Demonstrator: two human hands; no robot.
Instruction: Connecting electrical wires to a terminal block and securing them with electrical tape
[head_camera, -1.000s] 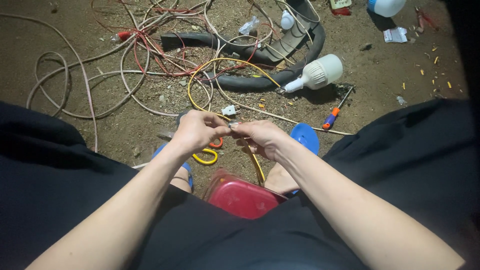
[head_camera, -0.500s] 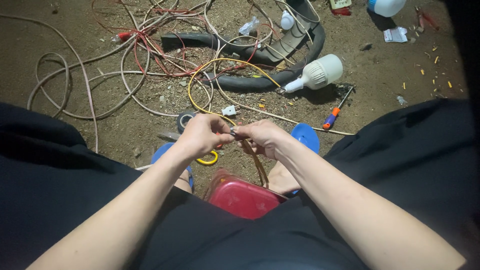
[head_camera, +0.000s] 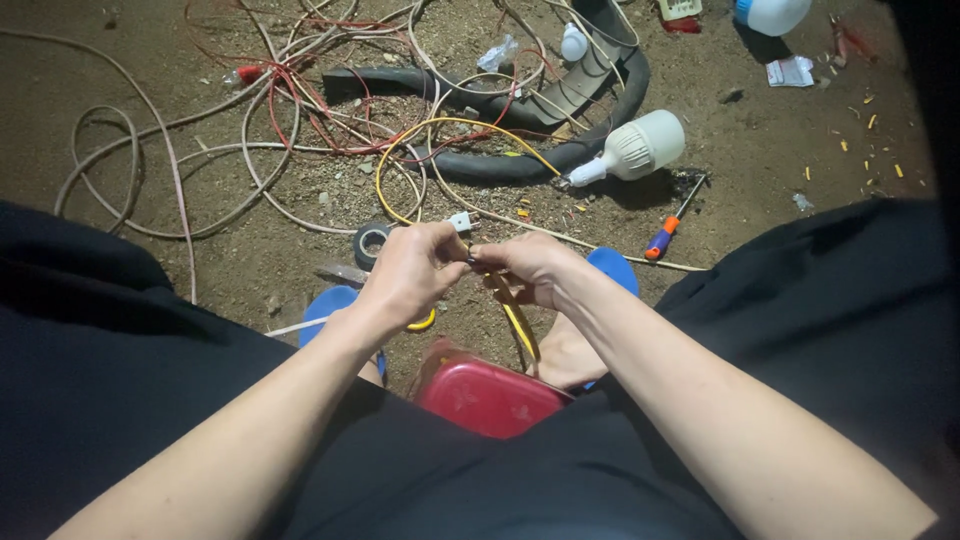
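Bare dirt ground (head_camera: 250, 255) — strewn with tangled wires (head_camera: 300, 110), a white bulb (head_camera: 640, 148), a screwdriver (head_camera: 668, 228), black tape (head_camera: 371, 240).

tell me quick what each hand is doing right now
Left hand: closed, fingertips pinching the yellow wire.
Right hand: closed, pinching the same yellow wire right beside the left.

A makeshift electrical repair spot on bare dirt ground (head_camera: 250, 260) is suggested: tangled wires (head_camera: 300, 120), a bulb (head_camera: 635, 150), a screwdriver (head_camera: 668, 225) and tape (head_camera: 372, 240) are scattered about.
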